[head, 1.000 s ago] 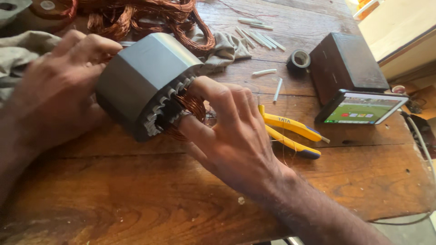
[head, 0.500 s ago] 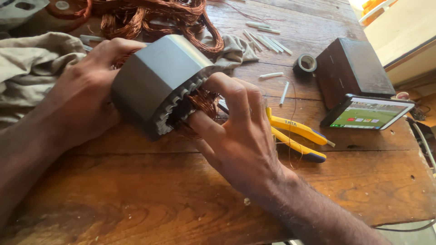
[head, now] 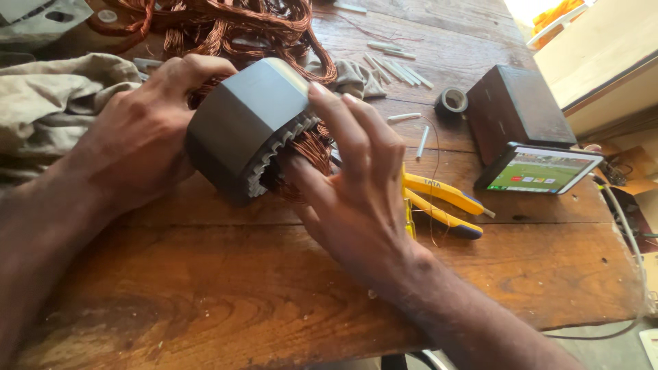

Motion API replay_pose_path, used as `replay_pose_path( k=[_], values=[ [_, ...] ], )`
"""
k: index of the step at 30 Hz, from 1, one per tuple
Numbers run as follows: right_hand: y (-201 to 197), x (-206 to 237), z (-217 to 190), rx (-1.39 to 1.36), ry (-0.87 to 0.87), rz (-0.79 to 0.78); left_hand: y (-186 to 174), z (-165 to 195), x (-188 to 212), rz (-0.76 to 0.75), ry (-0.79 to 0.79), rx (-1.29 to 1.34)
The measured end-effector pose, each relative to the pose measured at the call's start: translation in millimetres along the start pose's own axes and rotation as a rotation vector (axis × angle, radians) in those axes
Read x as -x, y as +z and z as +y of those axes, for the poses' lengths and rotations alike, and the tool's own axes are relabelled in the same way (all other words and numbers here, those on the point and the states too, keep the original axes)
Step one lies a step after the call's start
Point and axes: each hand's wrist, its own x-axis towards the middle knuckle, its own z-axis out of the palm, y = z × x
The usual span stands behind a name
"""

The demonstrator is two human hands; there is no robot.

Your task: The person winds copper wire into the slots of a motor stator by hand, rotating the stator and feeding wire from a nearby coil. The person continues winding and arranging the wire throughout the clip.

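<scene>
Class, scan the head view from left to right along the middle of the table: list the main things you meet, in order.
Beige cloth → left hand → grey stator core → right hand → yellow-handled pliers → dark box → phone with lit screen.

The stator core [head: 243, 127] lies on its side on the wooden table [head: 205, 288], between the left hand [head: 140, 133] and right hand [head: 356, 188]. Behind it sits a wire tangle [head: 226, 24]; left, a cloth [head: 51, 103]; right, pliers [head: 442, 202], then a phone [head: 538, 169] leaning against a box [head: 517, 106].
</scene>
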Motion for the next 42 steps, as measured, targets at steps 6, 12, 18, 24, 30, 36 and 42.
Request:
replay_pose_path(
  k=[6,12,18,24,30,36,42],
  values=[
    [17.4,0.6,-5.3,-0.013,0.071,-0.015,1.9,5.2,-2.0,0.159,0.064,0.296],
    [12.1,-2.3,-7.8,-0.058,0.087,-0.027,-1.2,8.8,-1.7,0.141,0.007,0.271],
    [1.6,-2.2,-11.2,0.053,0.067,-0.052,-0.3,2.7,-2.7,0.111,0.001,0.1],
    [2.0,1.5,-8.6,0.129,0.043,-0.025,2.1,-0.3,-2.8,0.076,-0.012,-0.042],
    [-6.6,4.9,-8.0,0.161,0.037,-0.087,1.8,-7.9,-1.7,0.076,0.034,-0.231],
    [-11.2,3.5,-8.3,0.207,0.035,-0.121,1.6,-14.8,2.2,0.001,0.035,-0.402],
    [-8.9,4.9,-7.1,0.182,0.05,-0.117,0.9,-7.6,3.8,0.013,0.011,-0.411]
  ],
)
